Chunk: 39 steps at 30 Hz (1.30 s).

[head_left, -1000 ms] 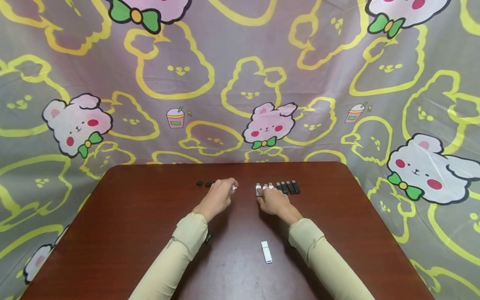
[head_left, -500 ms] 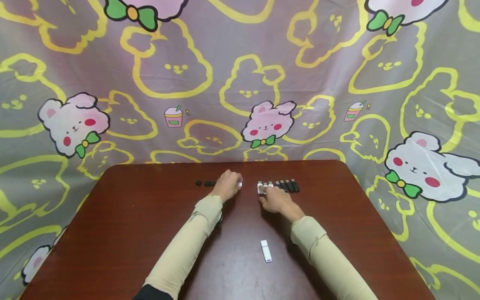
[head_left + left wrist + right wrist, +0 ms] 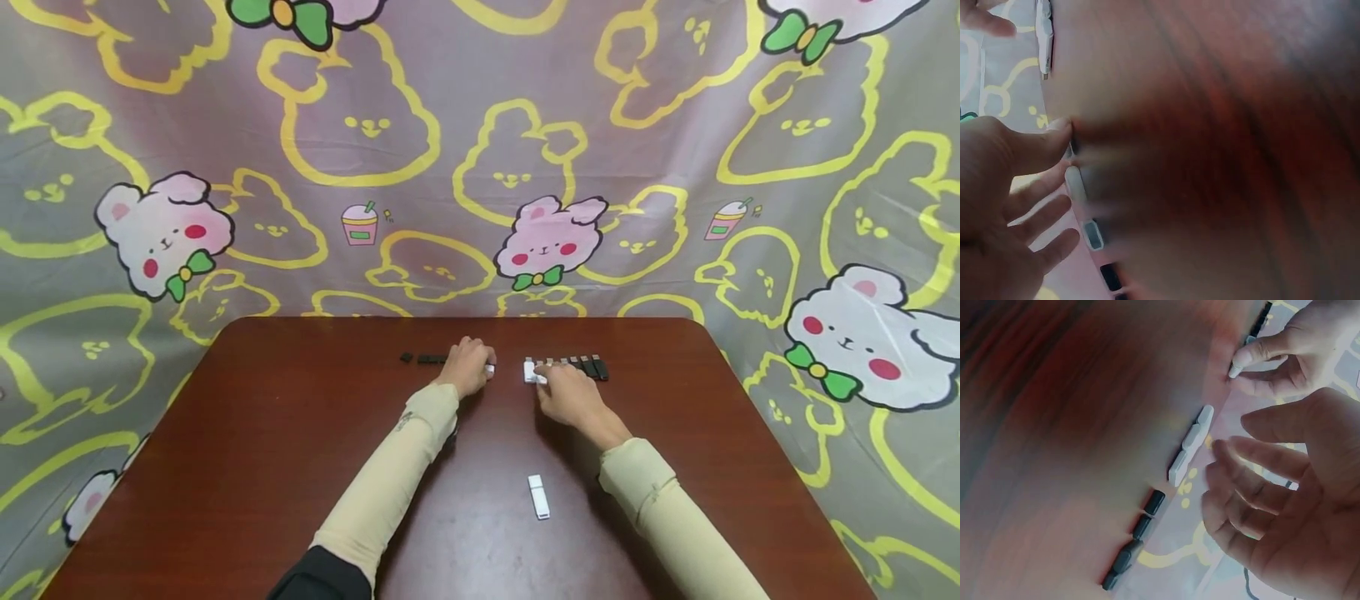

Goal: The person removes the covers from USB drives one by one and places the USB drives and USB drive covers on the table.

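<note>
At the far side of the table, my left hand [image 3: 467, 367] pinches a small white cap [image 3: 491, 368] between thumb and index finger, at the right end of a row of caps. Beside it, in the left wrist view, lie a white cap [image 3: 1075, 183], a cap with its hollow end showing [image 3: 1093, 234] and black caps [image 3: 1110, 277]. My right hand [image 3: 572, 395] hovers over uncapped USB sticks, fingers loosely bent and nothing held. The right wrist view shows the white sticks [image 3: 1192, 437] and black sticks [image 3: 1141, 526] lined up just off its fingertips.
A white USB stick [image 3: 538, 497] lies alone nearer the front of the brown table [image 3: 262, 467]. A patterned cloth [image 3: 442, 150] hangs behind the table and along its sides. One black cap [image 3: 406, 357] sits at the left end of the cap row.
My left hand has shifted right along the cap row, keeping the white cap in its pinch. The right hand has moved slightly right above the white sticks. The head view has shifted a little.
</note>
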Each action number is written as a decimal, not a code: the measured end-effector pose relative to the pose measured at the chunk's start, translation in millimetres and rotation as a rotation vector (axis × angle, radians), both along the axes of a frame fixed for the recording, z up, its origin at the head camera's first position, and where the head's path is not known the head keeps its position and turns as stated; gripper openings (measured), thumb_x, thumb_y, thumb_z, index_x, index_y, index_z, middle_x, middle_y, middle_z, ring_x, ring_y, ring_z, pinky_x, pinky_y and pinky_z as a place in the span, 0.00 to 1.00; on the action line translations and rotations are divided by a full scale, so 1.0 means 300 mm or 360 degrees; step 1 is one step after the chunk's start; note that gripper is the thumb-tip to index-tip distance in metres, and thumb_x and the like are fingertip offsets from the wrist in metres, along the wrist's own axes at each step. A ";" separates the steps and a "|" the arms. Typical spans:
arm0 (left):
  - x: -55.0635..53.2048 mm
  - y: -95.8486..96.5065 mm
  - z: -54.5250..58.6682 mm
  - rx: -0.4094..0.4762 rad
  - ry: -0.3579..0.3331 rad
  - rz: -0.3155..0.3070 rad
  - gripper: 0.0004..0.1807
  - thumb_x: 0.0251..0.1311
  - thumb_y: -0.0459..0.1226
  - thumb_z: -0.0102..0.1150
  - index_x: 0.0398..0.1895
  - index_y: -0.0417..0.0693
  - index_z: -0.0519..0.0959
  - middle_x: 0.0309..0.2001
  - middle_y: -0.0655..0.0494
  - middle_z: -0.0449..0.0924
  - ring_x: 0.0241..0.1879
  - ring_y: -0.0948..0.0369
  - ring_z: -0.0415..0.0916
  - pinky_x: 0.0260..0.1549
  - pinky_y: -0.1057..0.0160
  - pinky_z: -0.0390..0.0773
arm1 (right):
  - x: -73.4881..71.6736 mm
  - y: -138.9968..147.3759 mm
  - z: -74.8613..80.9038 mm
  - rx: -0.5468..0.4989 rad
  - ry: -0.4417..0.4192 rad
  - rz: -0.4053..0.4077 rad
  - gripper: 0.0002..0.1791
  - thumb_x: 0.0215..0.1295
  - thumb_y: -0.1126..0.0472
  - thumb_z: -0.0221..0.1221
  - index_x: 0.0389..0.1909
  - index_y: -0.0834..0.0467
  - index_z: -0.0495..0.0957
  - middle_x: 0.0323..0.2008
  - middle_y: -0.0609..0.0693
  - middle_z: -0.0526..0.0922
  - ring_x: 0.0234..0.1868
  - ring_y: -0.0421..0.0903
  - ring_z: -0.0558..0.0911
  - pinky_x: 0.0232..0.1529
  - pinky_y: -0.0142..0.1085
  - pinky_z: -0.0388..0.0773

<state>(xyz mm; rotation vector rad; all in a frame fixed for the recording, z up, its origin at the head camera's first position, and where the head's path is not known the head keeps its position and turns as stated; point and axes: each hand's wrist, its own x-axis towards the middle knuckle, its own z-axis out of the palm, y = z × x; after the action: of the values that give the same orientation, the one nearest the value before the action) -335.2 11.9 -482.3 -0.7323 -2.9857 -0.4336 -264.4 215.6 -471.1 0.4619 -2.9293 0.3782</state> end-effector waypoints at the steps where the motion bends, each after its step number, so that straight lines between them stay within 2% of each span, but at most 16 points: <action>1: 0.010 -0.002 0.005 -0.0038 -0.0047 0.0007 0.18 0.64 0.40 0.67 0.56 0.46 0.82 0.59 0.45 0.81 0.62 0.46 0.73 0.59 0.45 0.73 | 0.004 0.001 0.002 0.0028 0.0011 0.0026 0.18 0.66 0.61 0.60 0.55 0.61 0.83 0.47 0.61 0.87 0.43 0.58 0.85 0.39 0.52 0.81; 3: 0.037 -0.008 0.018 -0.0111 -0.0179 0.0026 0.31 0.67 0.48 0.64 0.70 0.48 0.72 0.72 0.44 0.69 0.73 0.45 0.63 0.69 0.42 0.66 | 0.013 0.004 0.004 0.0086 -0.0024 0.0060 0.20 0.68 0.59 0.60 0.59 0.61 0.80 0.55 0.64 0.84 0.56 0.64 0.81 0.52 0.58 0.79; 4: 0.050 -0.011 0.022 -0.0147 -0.0260 0.0033 0.36 0.69 0.52 0.61 0.76 0.50 0.64 0.78 0.44 0.59 0.78 0.44 0.55 0.73 0.40 0.60 | 0.017 0.006 0.004 0.0109 -0.0072 0.0068 0.23 0.70 0.58 0.59 0.62 0.62 0.78 0.60 0.65 0.81 0.62 0.66 0.78 0.57 0.61 0.75; 6: 0.077 -0.017 0.030 -0.0224 -0.0400 0.0044 0.43 0.71 0.58 0.53 0.82 0.53 0.50 0.83 0.45 0.42 0.83 0.45 0.38 0.78 0.37 0.46 | 0.024 0.010 0.003 0.0135 -0.0193 0.0073 0.28 0.73 0.54 0.57 0.69 0.62 0.71 0.69 0.66 0.72 0.71 0.68 0.69 0.65 0.65 0.68; 8: 0.100 -0.022 0.033 -0.0274 -0.0485 0.0046 0.45 0.73 0.61 0.47 0.83 0.55 0.44 0.84 0.48 0.33 0.84 0.46 0.29 0.79 0.36 0.37 | 0.028 0.015 0.000 0.0136 -0.0318 0.0074 0.33 0.76 0.50 0.54 0.75 0.62 0.63 0.76 0.66 0.62 0.77 0.68 0.60 0.70 0.67 0.60; 10: 0.112 -0.026 0.026 -0.0322 -0.0518 0.0029 0.45 0.74 0.63 0.42 0.83 0.56 0.40 0.84 0.50 0.31 0.84 0.47 0.26 0.78 0.36 0.34 | 0.030 0.019 -0.007 0.0133 -0.0393 0.0099 0.35 0.78 0.49 0.50 0.78 0.63 0.57 0.79 0.64 0.55 0.80 0.67 0.54 0.72 0.68 0.55; 13: 0.129 -0.031 0.025 -0.0358 -0.0540 0.0011 0.44 0.74 0.63 0.40 0.83 0.56 0.40 0.85 0.51 0.32 0.84 0.48 0.27 0.78 0.36 0.35 | 0.029 0.021 -0.017 0.0102 -0.0470 0.0149 0.36 0.80 0.48 0.47 0.79 0.62 0.52 0.81 0.63 0.50 0.81 0.66 0.49 0.74 0.68 0.51; 16: 0.134 -0.032 0.018 -0.0353 -0.0586 0.0030 0.44 0.75 0.62 0.39 0.83 0.56 0.38 0.85 0.53 0.31 0.84 0.48 0.26 0.78 0.36 0.34 | 0.025 0.024 -0.027 0.0070 -0.0529 0.0181 0.36 0.80 0.47 0.45 0.80 0.62 0.51 0.81 0.63 0.48 0.82 0.65 0.47 0.74 0.68 0.49; 18: 0.122 -0.029 -0.005 -0.0334 -0.0605 0.0064 0.45 0.74 0.63 0.38 0.83 0.56 0.37 0.84 0.53 0.29 0.83 0.48 0.24 0.78 0.36 0.33 | 0.023 0.026 -0.031 0.0065 -0.0570 0.0186 0.36 0.81 0.46 0.45 0.80 0.62 0.50 0.82 0.62 0.47 0.82 0.65 0.45 0.75 0.68 0.47; 22: 0.098 -0.022 -0.055 -0.0252 -0.0587 0.0145 0.47 0.73 0.66 0.36 0.83 0.53 0.36 0.84 0.52 0.27 0.83 0.47 0.22 0.78 0.35 0.33 | 0.022 0.035 -0.035 0.0067 -0.0606 0.0182 0.37 0.81 0.45 0.44 0.80 0.62 0.49 0.82 0.62 0.45 0.83 0.64 0.44 0.75 0.69 0.45; 23: 0.099 -0.019 -0.058 -0.0219 -0.0577 0.0167 0.47 0.73 0.65 0.37 0.83 0.51 0.37 0.84 0.51 0.28 0.83 0.46 0.23 0.78 0.34 0.34 | 0.021 0.038 -0.036 0.0068 -0.0611 0.0177 0.37 0.81 0.45 0.44 0.80 0.62 0.49 0.82 0.61 0.45 0.83 0.64 0.44 0.75 0.69 0.45; 27: 0.115 -0.008 -0.047 -0.0131 -0.0587 0.0238 0.47 0.74 0.63 0.39 0.83 0.47 0.38 0.84 0.48 0.29 0.83 0.45 0.24 0.78 0.35 0.34 | 0.020 0.045 -0.040 0.0065 -0.0615 0.0160 0.38 0.81 0.44 0.44 0.80 0.62 0.48 0.82 0.61 0.44 0.83 0.65 0.44 0.75 0.70 0.44; 30: 0.135 -0.006 -0.026 -0.0090 -0.0567 0.0263 0.47 0.74 0.63 0.40 0.83 0.48 0.37 0.84 0.48 0.28 0.83 0.45 0.23 0.78 0.35 0.32 | 0.025 0.045 -0.038 0.0035 -0.0497 0.0138 0.38 0.80 0.46 0.45 0.80 0.62 0.48 0.82 0.62 0.45 0.82 0.67 0.46 0.74 0.70 0.47; 33: 0.154 -0.012 -0.009 -0.0062 -0.0450 0.0267 0.47 0.74 0.62 0.39 0.83 0.47 0.38 0.84 0.48 0.29 0.83 0.44 0.24 0.78 0.35 0.33 | 0.049 0.041 -0.017 -0.0019 -0.0304 0.0141 0.39 0.77 0.48 0.52 0.79 0.62 0.52 0.81 0.64 0.50 0.80 0.69 0.52 0.72 0.70 0.53; 35: 0.168 -0.019 0.008 -0.0071 -0.0334 0.0272 0.44 0.76 0.60 0.38 0.83 0.45 0.43 0.84 0.46 0.33 0.83 0.44 0.26 0.78 0.35 0.35 | 0.079 0.036 0.009 -0.0035 -0.0222 0.0197 0.39 0.73 0.49 0.59 0.77 0.62 0.59 0.78 0.66 0.58 0.78 0.69 0.59 0.70 0.70 0.58; 39: 0.213 -0.035 0.046 -0.0107 -0.0098 0.0295 0.35 0.79 0.54 0.37 0.77 0.39 0.60 0.82 0.41 0.49 0.83 0.44 0.39 0.77 0.33 0.41 | 0.157 0.022 0.056 0.0009 -0.0282 0.0426 0.41 0.60 0.46 0.71 0.69 0.62 0.71 0.68 0.63 0.73 0.68 0.62 0.74 0.65 0.65 0.69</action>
<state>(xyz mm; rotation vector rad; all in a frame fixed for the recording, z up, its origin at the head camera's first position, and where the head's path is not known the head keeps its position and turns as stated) -271.3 1.3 -468.6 -0.4477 -3.1022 -0.3536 -217.3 222.2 -454.4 0.8680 -3.0433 0.4653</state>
